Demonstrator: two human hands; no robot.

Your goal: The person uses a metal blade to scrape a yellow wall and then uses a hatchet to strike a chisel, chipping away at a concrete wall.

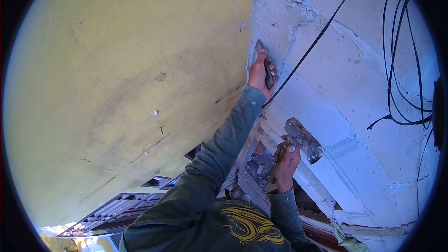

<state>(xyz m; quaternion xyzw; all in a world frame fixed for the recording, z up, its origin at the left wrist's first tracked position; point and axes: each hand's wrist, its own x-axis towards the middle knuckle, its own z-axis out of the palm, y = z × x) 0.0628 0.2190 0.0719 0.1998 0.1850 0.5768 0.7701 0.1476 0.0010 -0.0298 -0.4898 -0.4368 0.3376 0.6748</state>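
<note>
Near the corner where the yellow wall [186,42] meets the pale block wall [326,84], my left hand [262,73] is wrapped round a dark metal chisel [269,75]. The chisel's upper end lies against the pale wall beside the corner edge. Lower and to the right, my right hand [286,165] grips the handle of a hammer whose worn, heavy head [304,140] is in front of the pale wall. The hammer head and the chisel are apart.
Black cable [322,32] runs across the pale wall, with loose loops at the right. Nails, including one [161,130], stick out of the yellow wall. Rubble [261,164] lies below between boards. A window grille [116,210] is at the lower left, a green cloth [346,239] at the lower right.
</note>
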